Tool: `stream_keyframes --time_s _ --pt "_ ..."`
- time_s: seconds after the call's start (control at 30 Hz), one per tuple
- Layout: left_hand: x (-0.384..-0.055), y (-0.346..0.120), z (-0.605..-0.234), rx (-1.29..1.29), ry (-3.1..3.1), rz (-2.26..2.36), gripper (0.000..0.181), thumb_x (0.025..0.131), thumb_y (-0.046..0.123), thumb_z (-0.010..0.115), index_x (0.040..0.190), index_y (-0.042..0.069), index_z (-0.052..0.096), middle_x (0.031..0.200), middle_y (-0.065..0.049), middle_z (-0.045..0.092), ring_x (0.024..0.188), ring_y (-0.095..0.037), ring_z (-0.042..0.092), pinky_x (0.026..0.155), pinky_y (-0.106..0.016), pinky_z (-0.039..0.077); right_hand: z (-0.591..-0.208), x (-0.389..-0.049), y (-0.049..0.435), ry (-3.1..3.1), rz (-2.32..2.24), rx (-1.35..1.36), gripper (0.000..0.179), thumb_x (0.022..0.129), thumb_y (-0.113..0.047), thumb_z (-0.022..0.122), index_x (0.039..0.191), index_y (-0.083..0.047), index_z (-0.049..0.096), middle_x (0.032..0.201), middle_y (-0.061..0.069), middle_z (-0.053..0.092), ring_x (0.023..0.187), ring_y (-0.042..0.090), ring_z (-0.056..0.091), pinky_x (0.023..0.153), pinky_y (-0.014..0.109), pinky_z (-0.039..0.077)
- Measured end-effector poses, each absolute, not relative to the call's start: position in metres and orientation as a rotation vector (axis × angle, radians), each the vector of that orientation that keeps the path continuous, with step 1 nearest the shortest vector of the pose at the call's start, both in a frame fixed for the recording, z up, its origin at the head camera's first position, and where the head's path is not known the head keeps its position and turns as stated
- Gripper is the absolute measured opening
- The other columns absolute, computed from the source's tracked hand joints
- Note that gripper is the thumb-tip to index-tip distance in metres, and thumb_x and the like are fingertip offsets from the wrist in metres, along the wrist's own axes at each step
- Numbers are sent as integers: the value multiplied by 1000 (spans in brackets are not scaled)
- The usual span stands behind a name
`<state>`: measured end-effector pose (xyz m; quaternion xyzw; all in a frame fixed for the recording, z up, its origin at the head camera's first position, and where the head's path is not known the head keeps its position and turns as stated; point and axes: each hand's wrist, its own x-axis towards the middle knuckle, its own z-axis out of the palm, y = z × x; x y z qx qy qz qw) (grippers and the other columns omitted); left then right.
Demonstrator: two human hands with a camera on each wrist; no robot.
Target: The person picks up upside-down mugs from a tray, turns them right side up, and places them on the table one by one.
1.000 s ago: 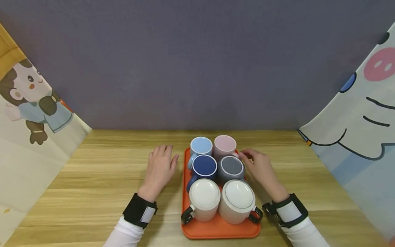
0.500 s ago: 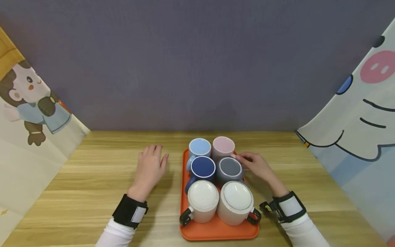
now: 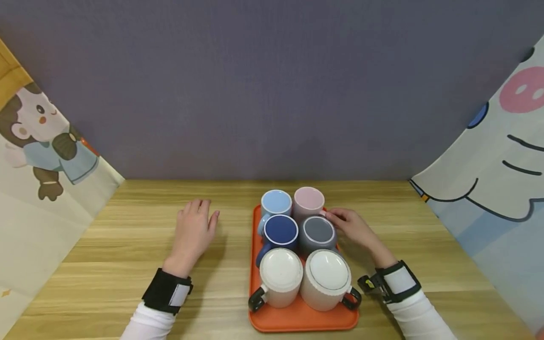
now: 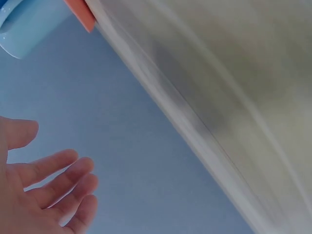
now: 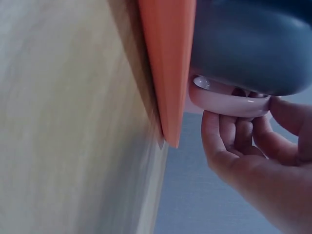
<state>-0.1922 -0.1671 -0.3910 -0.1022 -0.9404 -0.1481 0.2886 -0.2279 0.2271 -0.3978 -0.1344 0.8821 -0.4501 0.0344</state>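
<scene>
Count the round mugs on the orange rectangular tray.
6: light-blue mug back left, pink mug back right, dark-blue mug middle left, grey mug middle right, black-handled cream mug front left, another front right.

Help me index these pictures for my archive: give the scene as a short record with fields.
Base: orange tray on wooden table
Far row: light blue mug, pink mug
Middle row: navy mug, grey mug
Near row: two white mugs with black handles
Right hand: holds the pink mug's handle
Left hand: apart from the tray, holding nothing
</scene>
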Motion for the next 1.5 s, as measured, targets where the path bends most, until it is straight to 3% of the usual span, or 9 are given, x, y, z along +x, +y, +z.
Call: stream_keyframes --time_s 0.27,0.5,0.83,1.03,1.3,1.5 --pt "-193 -186 -389 -237 -2504 -384 36 93 22 58 111 -9 58 103 -26 59 100 -43 53 80 -55 42 -396 -232 224 2744 -1310 -506 33 101 -25 46 107 2 64 92 10 63 85 17 55 76 30 46" --pt "-190 -205 -388 -200 -2508 -348 36 93 21 58 110 -10 57 104 -28 58 97 -45 53 76 -57 41 -397 -234 224 2702 -1292 -561 36 103 -21 40 115 6 60 101 14 64 95 18 58 83 30 49" --pt "-184 -229 -389 -143 -2508 -347 35 92 19 58 110 -12 57 102 -31 57 97 -48 52 76 -60 40 -398 -236 225 2634 -1365 -576 32 103 -18 40 102 5 61 94 8 63 94 16 61 81 28 52" --pt "-184 -229 -389 -158 -2493 -321 34 92 19 59 107 -11 58 100 -29 58 95 -48 52 72 -60 40 -399 -237 226 2617 -1413 -516 32 102 -16 41 107 9 60 99 13 64 96 17 62 84 32 53" --pt "-185 -222 -389 -165 -2518 -329 34 92 19 59 110 -10 57 104 -29 58 96 -47 51 73 -57 40 -397 -237 221 2465 -1624 -273 35 101 -19 44 107 14 56 85 -2 56 81 5 55 81 24 49" --pt "-186 -220 -390 -176 -2502 -331 33 92 19 59 109 -10 58 104 -29 58 98 -46 51 75 -57 40 -392 -236 220 2233 -1869 -158 25 102 -16 41 94 0 58 77 -7 52 74 3 51 73 19 46"
